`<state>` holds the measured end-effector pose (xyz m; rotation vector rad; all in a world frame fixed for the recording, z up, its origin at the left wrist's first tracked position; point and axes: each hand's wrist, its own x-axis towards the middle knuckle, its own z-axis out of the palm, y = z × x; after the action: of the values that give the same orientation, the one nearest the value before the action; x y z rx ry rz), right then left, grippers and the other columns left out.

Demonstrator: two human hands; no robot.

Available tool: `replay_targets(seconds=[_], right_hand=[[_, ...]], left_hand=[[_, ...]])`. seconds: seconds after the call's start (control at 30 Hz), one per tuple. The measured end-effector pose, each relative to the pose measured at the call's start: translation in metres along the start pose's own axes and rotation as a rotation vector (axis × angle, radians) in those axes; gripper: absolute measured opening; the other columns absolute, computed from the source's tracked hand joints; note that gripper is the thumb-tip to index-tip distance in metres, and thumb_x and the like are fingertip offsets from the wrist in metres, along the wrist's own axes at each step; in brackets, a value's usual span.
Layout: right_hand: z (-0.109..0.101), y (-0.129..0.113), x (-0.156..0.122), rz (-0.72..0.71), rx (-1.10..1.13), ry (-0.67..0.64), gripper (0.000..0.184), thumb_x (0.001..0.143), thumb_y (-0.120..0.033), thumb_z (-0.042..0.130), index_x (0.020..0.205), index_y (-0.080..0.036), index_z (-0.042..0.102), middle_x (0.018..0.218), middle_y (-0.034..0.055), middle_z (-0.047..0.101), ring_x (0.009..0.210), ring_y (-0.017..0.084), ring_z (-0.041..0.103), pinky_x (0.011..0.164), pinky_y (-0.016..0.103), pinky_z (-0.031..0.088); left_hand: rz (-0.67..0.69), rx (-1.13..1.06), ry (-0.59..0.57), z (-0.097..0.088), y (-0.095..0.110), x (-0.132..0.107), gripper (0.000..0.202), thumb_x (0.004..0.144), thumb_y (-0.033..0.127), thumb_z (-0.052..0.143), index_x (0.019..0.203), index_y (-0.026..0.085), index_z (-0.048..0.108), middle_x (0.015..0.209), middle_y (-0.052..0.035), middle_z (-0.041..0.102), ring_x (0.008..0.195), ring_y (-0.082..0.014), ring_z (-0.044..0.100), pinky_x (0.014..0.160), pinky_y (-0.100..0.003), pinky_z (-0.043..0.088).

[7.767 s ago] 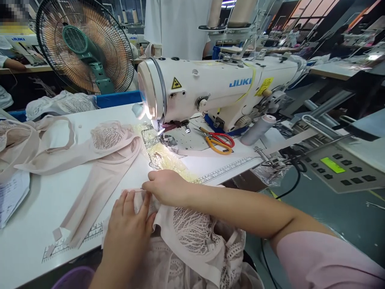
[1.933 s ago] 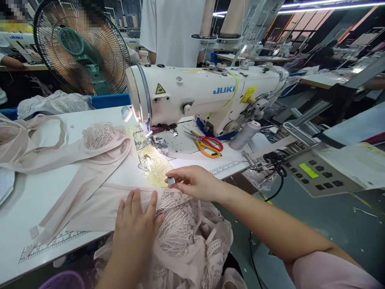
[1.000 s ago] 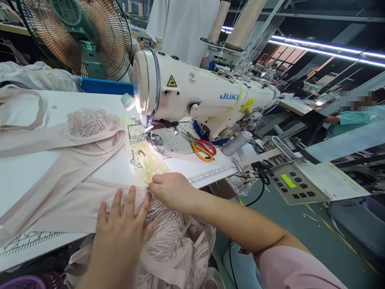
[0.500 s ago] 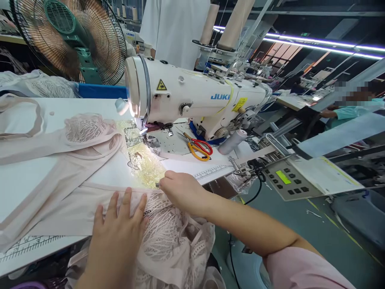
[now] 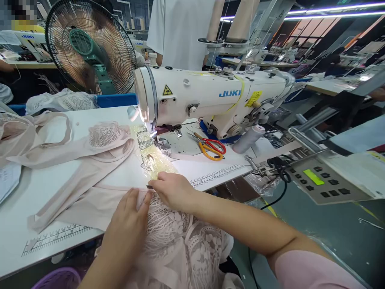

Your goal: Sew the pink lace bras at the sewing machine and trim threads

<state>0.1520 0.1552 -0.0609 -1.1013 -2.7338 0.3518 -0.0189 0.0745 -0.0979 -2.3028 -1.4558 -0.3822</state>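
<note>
Pink lace garment (image 5: pixel 168 220), seemingly mid-work: right hand (image 5: pixel 176 193) pinching small dark piece (image 5: pixel 149 186); left hand (image 5: pixel 128 222) atop garment, grip unclear from here.

Caged fan (image 5: pixel 90 47) at upper left, beige thread cones (image 5: pixel 215 22), purple basket (image 5: pixel 57 279), control box (image 5: pixel 345 176) with lit green screen (image 5: pixel 313 177)

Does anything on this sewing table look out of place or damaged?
Yes, one thing: the yellow film on the table, just beyond the right hand, looks odd because it is crinkled against the smooth white surface around it. I see nothing clearly spilled or broken.
</note>
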Motion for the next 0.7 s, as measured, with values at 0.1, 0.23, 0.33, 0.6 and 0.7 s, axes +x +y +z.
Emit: replay_targets(seconds=[0.1, 0.23, 0.33, 0.6, 0.7], right_hand=[[0.003, -0.001, 0.004, -0.021, -0.062, -0.001, 0.024, 0.087, -0.022, 0.049, 0.108, -0.021, 0.061, 0.081, 0.0031, 0.058, 0.065, 0.016, 0.050, 0.049, 0.026, 0.020], [0.007, -0.002, 0.008, -0.063, -0.080, -0.007, 0.021, 0.088, -0.023, 0.049, 0.106, -0.021, 0.060, 0.081, 0.0028, 0.057, 0.069, 0.016, 0.050, 0.049, 0.027, 0.018], [0.006, -0.002, 0.009, -0.070, -0.075, -0.041, 0.020, 0.089, -0.024, 0.047, 0.105, -0.020, 0.059, 0.082, 0.0032, 0.058, 0.070, 0.017, 0.049, 0.049, 0.028, 0.018], [-0.006, 0.002, 0.003, -0.104, -0.083, -0.133, 0.016, 0.084, -0.016, 0.049, 0.096, -0.017, 0.060, 0.083, 0.0042, 0.059, 0.066, 0.016, 0.047, 0.050, 0.028, 0.019], [-0.008, 0.003, 0.001, -0.115, -0.091, -0.139, 0.016, 0.085, -0.016, 0.050, 0.096, -0.016, 0.061, 0.085, 0.0051, 0.060, 0.068, 0.017, 0.047, 0.051, 0.029, 0.020]], left_hand=[[0.005, -0.018, 0.023, 0.000, 0.002, 0.000, 0.040, 0.083, 0.010, 0.039, 0.115, 0.010, 0.063, 0.111, -0.0220, 0.061, 0.107, -0.0336, 0.058, 0.085, -0.045, 0.052], [0.037, -0.002, 0.050, -0.002, 0.003, 0.003, 0.040, 0.081, 0.009, 0.040, 0.113, 0.008, 0.064, 0.107, -0.0239, 0.061, 0.103, -0.0344, 0.058, 0.081, -0.046, 0.053], [0.063, 0.005, 0.065, -0.003, 0.003, 0.005, 0.040, 0.078, 0.008, 0.043, 0.112, 0.005, 0.064, 0.106, -0.0263, 0.058, 0.101, -0.0358, 0.058, 0.079, -0.047, 0.055], [0.051, -0.020, 0.026, -0.002, 0.002, 0.006, 0.038, 0.077, 0.009, 0.045, 0.110, 0.006, 0.064, 0.112, -0.0251, 0.052, 0.104, -0.0359, 0.056, 0.081, -0.050, 0.056], [0.047, -0.012, 0.012, -0.002, 0.002, 0.005, 0.038, 0.077, 0.010, 0.045, 0.111, 0.007, 0.063, 0.112, -0.0246, 0.051, 0.105, -0.0360, 0.055, 0.082, -0.050, 0.055]])
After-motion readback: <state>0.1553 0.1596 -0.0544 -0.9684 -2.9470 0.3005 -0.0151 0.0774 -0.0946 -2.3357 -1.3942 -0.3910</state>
